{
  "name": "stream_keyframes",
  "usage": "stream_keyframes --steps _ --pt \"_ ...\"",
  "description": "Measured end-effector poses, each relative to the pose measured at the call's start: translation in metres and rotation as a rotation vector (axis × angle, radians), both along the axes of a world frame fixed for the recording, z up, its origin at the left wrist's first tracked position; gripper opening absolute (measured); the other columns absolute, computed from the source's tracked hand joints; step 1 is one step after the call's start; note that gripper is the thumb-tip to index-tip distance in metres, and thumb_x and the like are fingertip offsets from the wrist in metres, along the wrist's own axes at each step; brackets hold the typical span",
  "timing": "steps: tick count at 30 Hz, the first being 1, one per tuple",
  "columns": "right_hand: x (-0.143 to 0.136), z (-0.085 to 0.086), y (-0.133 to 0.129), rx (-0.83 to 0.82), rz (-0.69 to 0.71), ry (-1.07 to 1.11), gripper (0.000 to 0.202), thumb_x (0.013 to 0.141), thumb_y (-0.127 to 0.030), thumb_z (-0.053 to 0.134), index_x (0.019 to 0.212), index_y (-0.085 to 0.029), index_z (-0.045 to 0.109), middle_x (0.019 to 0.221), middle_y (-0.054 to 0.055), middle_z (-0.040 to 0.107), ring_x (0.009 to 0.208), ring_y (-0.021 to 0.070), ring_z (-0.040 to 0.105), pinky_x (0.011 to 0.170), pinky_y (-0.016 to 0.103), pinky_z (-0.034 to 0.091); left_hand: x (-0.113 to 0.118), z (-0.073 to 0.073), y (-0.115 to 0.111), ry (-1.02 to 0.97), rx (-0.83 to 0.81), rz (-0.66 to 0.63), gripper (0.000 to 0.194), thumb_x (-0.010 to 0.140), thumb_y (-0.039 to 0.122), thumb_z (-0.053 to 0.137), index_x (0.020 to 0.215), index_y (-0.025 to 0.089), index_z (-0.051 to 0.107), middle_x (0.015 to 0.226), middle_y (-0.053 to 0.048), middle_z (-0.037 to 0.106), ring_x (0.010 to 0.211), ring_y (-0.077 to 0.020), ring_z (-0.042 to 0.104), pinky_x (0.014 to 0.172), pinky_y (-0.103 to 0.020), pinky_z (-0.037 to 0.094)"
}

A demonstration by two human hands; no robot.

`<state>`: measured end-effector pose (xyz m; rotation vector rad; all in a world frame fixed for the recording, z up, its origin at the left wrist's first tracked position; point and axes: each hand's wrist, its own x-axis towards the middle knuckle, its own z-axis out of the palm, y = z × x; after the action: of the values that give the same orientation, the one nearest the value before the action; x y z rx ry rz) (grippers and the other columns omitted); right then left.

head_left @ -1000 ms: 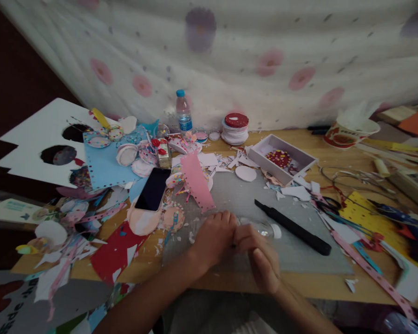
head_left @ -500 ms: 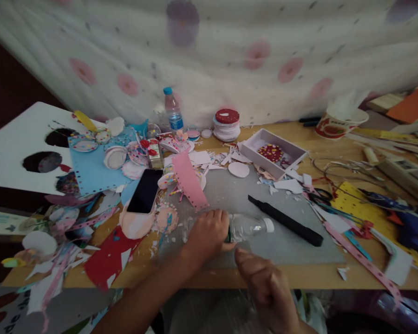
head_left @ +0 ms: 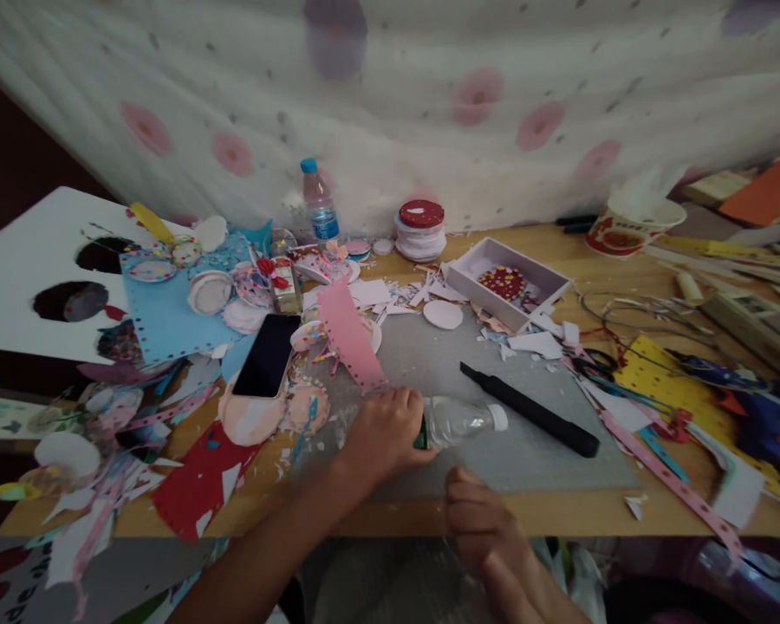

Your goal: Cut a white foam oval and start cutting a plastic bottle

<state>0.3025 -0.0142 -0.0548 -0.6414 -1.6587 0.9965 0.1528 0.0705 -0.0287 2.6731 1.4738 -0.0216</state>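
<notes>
A clear plastic bottle [head_left: 458, 422] with a white cap lies on its side on the grey cutting mat [head_left: 422, 347], its cap pointing right. My left hand [head_left: 386, 433] is closed round the middle of it, where a green band shows beside the fingers. My right hand [head_left: 487, 529] hangs at the table's front edge, apart from the bottle, with its fingers curled in; whatever it may hold is hidden. To the right on the mat rests a black utility knife [head_left: 529, 407]. A pink paper strip [head_left: 351, 334] lies just behind my left hand.
A phone [head_left: 268, 355] and paper scraps [head_left: 97, 451] crowd the left. Behind stand a labelled water bottle [head_left: 321, 204], round paper discs [head_left: 421, 232] and an open box [head_left: 510, 286]. Rightward are a paper tub [head_left: 627, 230], scissors [head_left: 594, 362] and a blue glue gun [head_left: 763, 420].
My right hand has drawn down and slightly right, away from the bottle. My left hand keeps its grip, and the whole view has shifted a little.
</notes>
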Motion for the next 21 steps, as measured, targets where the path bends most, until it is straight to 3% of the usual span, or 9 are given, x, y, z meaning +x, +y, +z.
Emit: stream_keyframes --steps 3,9,14,18,21 --pt "0.000 -0.004 0.005 0.234 0.067 -0.168 0.043 0.099 -0.037 0.020 0.060 -0.022 0.030 0.057 -0.002 0.035 0.056 0.0154 0.038 0.058 0.034 0.033 0.000 0.001 0.001 -0.008 -0.006 0.004 0.053 0.072 0.058 0.069 0.098 0.013 0.058 0.092 -0.009 0.066 0.085 -0.0278 0.065 0.071 -0.039 0.054" --pt "-0.005 -0.012 -0.005 0.103 -0.036 -0.066 0.041 0.100 -0.033 0.015 0.064 -0.021 0.029 0.060 -0.002 0.034 0.063 0.0169 0.043 0.067 0.037 0.037 -0.001 0.002 0.001 -0.026 -0.022 0.012 0.052 0.071 0.058 0.069 0.096 0.014 0.059 0.091 -0.009 0.068 0.086 -0.0281 0.065 0.073 -0.038 0.053" --pt "-0.003 -0.017 -0.012 0.173 -0.086 -0.098 0.042 0.101 -0.035 0.015 0.065 -0.022 0.032 0.064 -0.003 0.031 0.065 0.0171 0.045 0.082 0.044 0.038 -0.001 0.004 0.004 -0.028 -0.043 0.010 0.053 0.072 0.059 0.068 0.097 0.013 0.061 0.092 -0.010 0.069 0.086 -0.0287 0.066 0.073 -0.039 0.053" --pt "-0.006 -0.014 -0.008 0.348 -0.155 -0.054 0.045 0.101 -0.041 0.018 0.063 -0.022 0.032 0.057 -0.003 0.031 0.056 0.0162 0.038 0.062 0.035 0.036 -0.002 0.006 0.006 -0.034 -0.054 0.004 0.055 0.071 0.061 0.067 0.096 0.013 0.062 0.092 -0.010 0.069 0.086 -0.0289 0.067 0.072 -0.038 0.053" --pt "-0.008 -0.007 -0.005 0.377 -0.165 -0.078 0.047 0.102 -0.040 0.015 0.061 -0.021 0.029 0.054 -0.004 0.030 0.051 0.0141 0.033 0.054 0.032 0.030 -0.002 0.007 0.007 -0.036 -0.056 0.011 0.053 0.071 0.060 0.068 0.096 0.014 0.062 0.092 -0.010 0.070 0.086 -0.0292 0.067 0.072 -0.038 0.053"
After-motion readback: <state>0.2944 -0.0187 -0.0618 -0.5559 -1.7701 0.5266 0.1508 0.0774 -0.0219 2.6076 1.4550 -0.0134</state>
